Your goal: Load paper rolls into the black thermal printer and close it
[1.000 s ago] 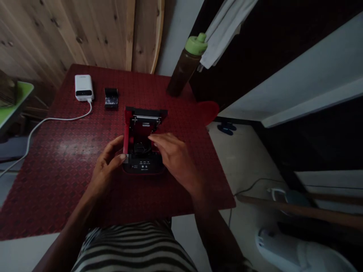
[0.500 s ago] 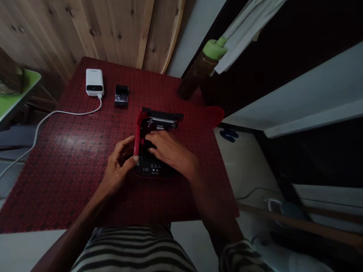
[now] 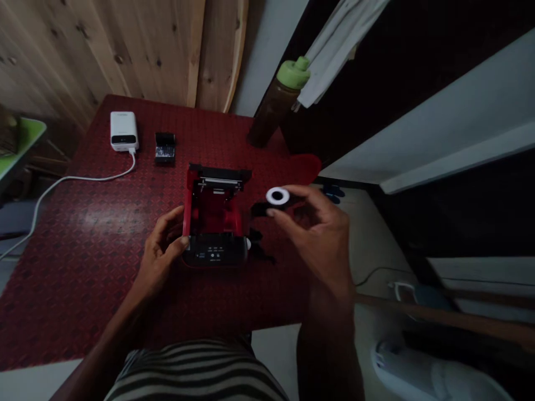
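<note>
The right hand (image 3: pixel 324 239) has its grip clamped on a roll (image 3: pixel 271 196) with a white ring-shaped end and a dark centre, the index finger at its upper right edge and the thumb beneath. The roll lies right at the fingertips, out to the left of the palm, with its ring end facing up toward the camera. It is to the right of the open red-and-black printer (image 3: pixel 215 250) and apart from it. The left hand (image 3: pixel 159 250) is at the printer's left side, its thumb on the front left corner and its fingers along the red side wall, thumb and fingertips apart. The printer sits on the red patterned tabletop (image 3: pixel 104 267), its lid (image 3: pixel 220 172) raised at the back and its red inner bay (image 3: pixel 213 211) exposed. Just right of its front part lies a dark, thin-limbed thing (image 3: pixel 261 250), perhaps a cable, though the dim view leaves this unsure. Farther back on the tabletop are a white power bank (image 3: pixel 123 127) with a white cable (image 3: pixel 98 177) plugged in, a small black object (image 3: pixel 165 149) and a dark bottle (image 3: pixel 271 106) with a green cap.
</note>
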### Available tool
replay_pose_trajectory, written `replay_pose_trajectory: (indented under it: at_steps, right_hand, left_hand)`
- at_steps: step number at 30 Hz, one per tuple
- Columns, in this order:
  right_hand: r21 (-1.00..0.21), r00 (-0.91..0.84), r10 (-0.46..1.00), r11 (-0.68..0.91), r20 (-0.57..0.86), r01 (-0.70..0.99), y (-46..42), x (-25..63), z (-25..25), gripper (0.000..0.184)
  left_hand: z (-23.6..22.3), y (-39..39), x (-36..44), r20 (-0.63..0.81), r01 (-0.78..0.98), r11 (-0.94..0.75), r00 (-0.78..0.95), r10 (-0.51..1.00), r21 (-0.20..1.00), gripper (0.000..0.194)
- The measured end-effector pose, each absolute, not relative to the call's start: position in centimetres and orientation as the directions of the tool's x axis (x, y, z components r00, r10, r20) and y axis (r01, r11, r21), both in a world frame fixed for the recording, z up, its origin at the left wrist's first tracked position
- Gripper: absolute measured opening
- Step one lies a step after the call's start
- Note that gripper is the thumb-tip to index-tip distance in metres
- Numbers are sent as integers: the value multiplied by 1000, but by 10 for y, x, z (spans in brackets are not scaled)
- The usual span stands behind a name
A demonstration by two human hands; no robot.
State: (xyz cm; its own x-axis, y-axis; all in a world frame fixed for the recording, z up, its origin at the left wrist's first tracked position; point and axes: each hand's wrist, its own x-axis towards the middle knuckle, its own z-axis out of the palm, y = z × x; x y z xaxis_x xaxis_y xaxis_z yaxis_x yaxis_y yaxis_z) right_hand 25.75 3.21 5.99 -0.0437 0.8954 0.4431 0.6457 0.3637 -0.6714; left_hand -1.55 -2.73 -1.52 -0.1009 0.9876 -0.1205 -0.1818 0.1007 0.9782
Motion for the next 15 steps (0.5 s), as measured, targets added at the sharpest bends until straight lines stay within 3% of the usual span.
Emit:
replay_pose_trajectory:
  at_steps: [4,9,15]
  right_hand:
    - [-872,191,920,235,342,429,70,275,6,36]
    - [-903,60,980,148,187,404,104,260,-40,33]
    - [-901,-21,992,121,123,417,104,252,-54,33]
  left_hand:
    - [-19,-27,-17,-106,-166,87,-111,988,982,64]
    - [-23,-28,-18,-99,-145,83,-110,989,986,64]
    - [-20,-29,-17,-107,-139,90,-121,987,986,64]
